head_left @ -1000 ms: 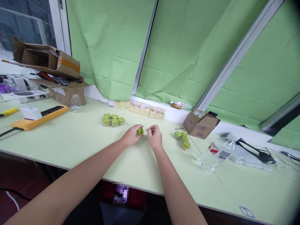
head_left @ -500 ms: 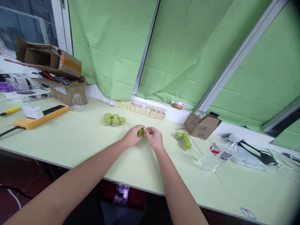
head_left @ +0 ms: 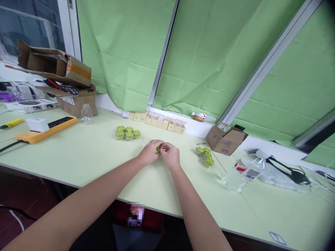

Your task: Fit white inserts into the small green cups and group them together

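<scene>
Above the middle of the table [head_left: 104, 164], my left hand [head_left: 150, 153] is closed round a small green-lidded container [head_left: 158, 149], most of it hidden by the fingers. My right hand [head_left: 170, 154] meets it from the right, its fingertips pinched at the container's edge. To the left stands a cluster of similar containers [head_left: 128, 133], clear below with green lids and small loops on top. Several more containers [head_left: 205, 156] sit to the right of my right hand. A faint clear plastic piece [head_left: 143, 142] lies just behind my left hand.
Small cardboard boxes [head_left: 159, 122] line the back edge. A brown carton [head_left: 225, 139] and a large clear bottle [head_left: 244, 170] stand at the right. An orange power strip [head_left: 45, 130], a clear plastic dome [head_left: 86, 114] and stacked cartons [head_left: 75, 103] are at the left.
My hands have drawn closer together, and the fingers now cover more of the green-lidded container. The clusters on the table have not moved.
</scene>
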`<act>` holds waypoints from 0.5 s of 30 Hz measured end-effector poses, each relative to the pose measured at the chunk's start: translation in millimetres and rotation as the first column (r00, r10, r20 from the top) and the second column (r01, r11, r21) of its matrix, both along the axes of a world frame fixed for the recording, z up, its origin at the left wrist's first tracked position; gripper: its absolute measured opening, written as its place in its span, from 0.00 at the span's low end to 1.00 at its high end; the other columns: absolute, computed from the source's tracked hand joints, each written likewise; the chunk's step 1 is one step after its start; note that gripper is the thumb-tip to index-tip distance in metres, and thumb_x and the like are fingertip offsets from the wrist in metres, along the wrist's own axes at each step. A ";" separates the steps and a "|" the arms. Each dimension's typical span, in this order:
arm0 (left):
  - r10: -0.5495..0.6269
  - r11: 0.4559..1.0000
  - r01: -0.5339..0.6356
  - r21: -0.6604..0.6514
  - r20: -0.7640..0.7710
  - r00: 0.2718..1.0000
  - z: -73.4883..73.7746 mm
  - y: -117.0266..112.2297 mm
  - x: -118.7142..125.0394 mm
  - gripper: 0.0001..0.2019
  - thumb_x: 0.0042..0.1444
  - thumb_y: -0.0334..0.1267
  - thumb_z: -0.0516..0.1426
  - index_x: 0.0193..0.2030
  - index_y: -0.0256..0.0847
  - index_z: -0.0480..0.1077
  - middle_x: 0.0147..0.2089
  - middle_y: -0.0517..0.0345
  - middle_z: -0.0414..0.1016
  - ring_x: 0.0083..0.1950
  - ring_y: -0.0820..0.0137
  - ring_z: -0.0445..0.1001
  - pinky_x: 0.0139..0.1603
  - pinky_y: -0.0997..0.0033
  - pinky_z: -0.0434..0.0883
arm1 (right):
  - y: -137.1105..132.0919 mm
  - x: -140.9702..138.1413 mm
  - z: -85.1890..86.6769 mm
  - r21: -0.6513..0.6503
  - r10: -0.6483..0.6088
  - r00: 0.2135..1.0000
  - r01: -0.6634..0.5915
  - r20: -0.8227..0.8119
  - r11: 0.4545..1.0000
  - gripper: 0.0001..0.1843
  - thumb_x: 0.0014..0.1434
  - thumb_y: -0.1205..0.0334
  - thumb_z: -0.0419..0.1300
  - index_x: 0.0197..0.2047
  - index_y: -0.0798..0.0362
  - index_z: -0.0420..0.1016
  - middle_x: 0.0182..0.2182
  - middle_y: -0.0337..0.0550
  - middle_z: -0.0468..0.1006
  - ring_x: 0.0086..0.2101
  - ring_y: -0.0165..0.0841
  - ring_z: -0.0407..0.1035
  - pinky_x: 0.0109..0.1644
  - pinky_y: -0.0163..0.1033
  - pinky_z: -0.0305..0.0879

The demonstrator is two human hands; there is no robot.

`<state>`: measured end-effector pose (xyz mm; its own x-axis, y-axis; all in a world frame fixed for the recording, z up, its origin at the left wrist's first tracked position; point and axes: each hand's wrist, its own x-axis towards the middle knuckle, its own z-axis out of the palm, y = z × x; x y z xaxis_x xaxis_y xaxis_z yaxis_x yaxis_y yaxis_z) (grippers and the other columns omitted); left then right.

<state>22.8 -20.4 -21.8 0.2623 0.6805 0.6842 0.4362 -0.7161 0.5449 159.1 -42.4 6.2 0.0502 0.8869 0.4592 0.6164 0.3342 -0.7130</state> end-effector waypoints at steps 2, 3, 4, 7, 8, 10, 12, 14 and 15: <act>0.009 1.000 -0.009 0.014 -0.009 1.000 0.5 -0.9 0.6 0.26 0.47 0.22 0.56 0.54 0.42 0.71 0.53 0.54 0.76 0.54 0.61 0.71 0.56 0.58 0.70 | 0.1 0.5 0.6 -0.013 0.011 1.000 -0.011 -0.012 1.000 0.06 0.50 0.62 0.58 0.29 0.47 0.77 0.29 0.35 0.82 0.29 0.32 0.73 0.37 0.35 0.66; 0.010 1.000 -0.010 0.021 -0.016 1.000 0.9 -1.4 0.8 0.26 0.47 0.22 0.56 0.54 0.42 0.71 0.53 0.54 0.76 0.53 0.61 0.71 0.56 0.58 0.70 | 0.2 0.9 0.9 -0.016 0.021 1.000 -0.021 -0.006 1.000 0.06 0.50 0.62 0.58 0.28 0.47 0.77 0.28 0.35 0.81 0.29 0.32 0.74 0.37 0.35 0.66; 0.010 1.000 -0.010 0.027 -0.023 1.000 1.3 -1.9 0.9 0.26 0.47 0.22 0.56 0.54 0.42 0.71 0.53 0.54 0.77 0.53 0.61 0.71 0.56 0.58 0.70 | 0.2 1.3 1.2 -0.015 0.028 1.000 -0.028 0.005 1.000 0.06 0.50 0.62 0.58 0.28 0.47 0.77 0.28 0.35 0.81 0.30 0.32 0.74 0.37 0.34 0.66; 0.016 0.999 -0.015 0.036 -0.028 0.999 2.9 -3.4 1.5 0.26 0.47 0.21 0.56 0.54 0.41 0.71 0.53 0.54 0.77 0.53 0.61 0.70 0.56 0.58 0.70 | -0.3 1.3 2.0 0.003 -0.002 0.999 0.002 0.044 1.000 0.07 0.51 0.61 0.58 0.28 0.47 0.78 0.28 0.36 0.82 0.30 0.33 0.75 0.38 0.35 0.66; 0.019 0.999 -0.018 0.037 -0.025 0.999 3.3 -3.8 1.8 0.26 0.47 0.21 0.56 0.54 0.41 0.71 0.52 0.54 0.77 0.52 0.62 0.70 0.55 0.58 0.70 | -0.7 0.9 2.1 0.010 -0.025 0.998 0.025 0.053 1.000 0.07 0.51 0.61 0.57 0.28 0.47 0.78 0.29 0.36 0.82 0.30 0.33 0.74 0.38 0.35 0.66; 0.019 0.999 -0.018 0.043 -0.025 1.000 4.0 -4.5 2.3 0.26 0.48 0.21 0.56 0.54 0.41 0.71 0.52 0.54 0.77 0.52 0.62 0.70 0.54 0.59 0.70 | -1.5 -0.1 2.4 0.025 -0.066 0.995 0.065 0.069 0.998 0.08 0.51 0.60 0.58 0.28 0.46 0.79 0.29 0.36 0.82 0.29 0.33 0.74 0.38 0.36 0.66; 0.018 0.999 -0.016 0.051 -0.025 1.000 4.0 -4.7 2.5 0.26 0.48 0.20 0.56 0.54 0.42 0.71 0.52 0.54 0.77 0.51 0.62 0.71 0.54 0.59 0.70 | -1.9 -0.6 2.5 0.042 -0.084 0.993 0.081 0.077 0.996 0.08 0.51 0.60 0.58 0.28 0.46 0.79 0.29 0.36 0.82 0.30 0.34 0.75 0.38 0.36 0.66; 0.020 0.998 -0.018 0.057 -0.027 0.999 3.4 -4.3 1.9 0.26 0.48 0.21 0.56 0.54 0.41 0.71 0.52 0.54 0.77 0.51 0.62 0.71 0.55 0.59 0.70 | -1.2 -0.3 2.2 0.035 -0.052 0.997 0.050 0.059 0.998 0.08 0.51 0.61 0.57 0.28 0.46 0.79 0.29 0.37 0.82 0.32 0.34 0.75 0.39 0.36 0.66; 0.023 0.998 -0.021 0.060 -0.029 0.999 3.0 -3.9 1.4 0.25 0.48 0.21 0.56 0.54 0.41 0.71 0.52 0.54 0.77 0.51 0.63 0.71 0.55 0.59 0.70 | -0.4 0.2 1.6 0.019 -0.014 0.999 0.013 0.034 1.000 0.08 0.51 0.61 0.57 0.28 0.47 0.79 0.29 0.37 0.82 0.32 0.34 0.75 0.39 0.36 0.66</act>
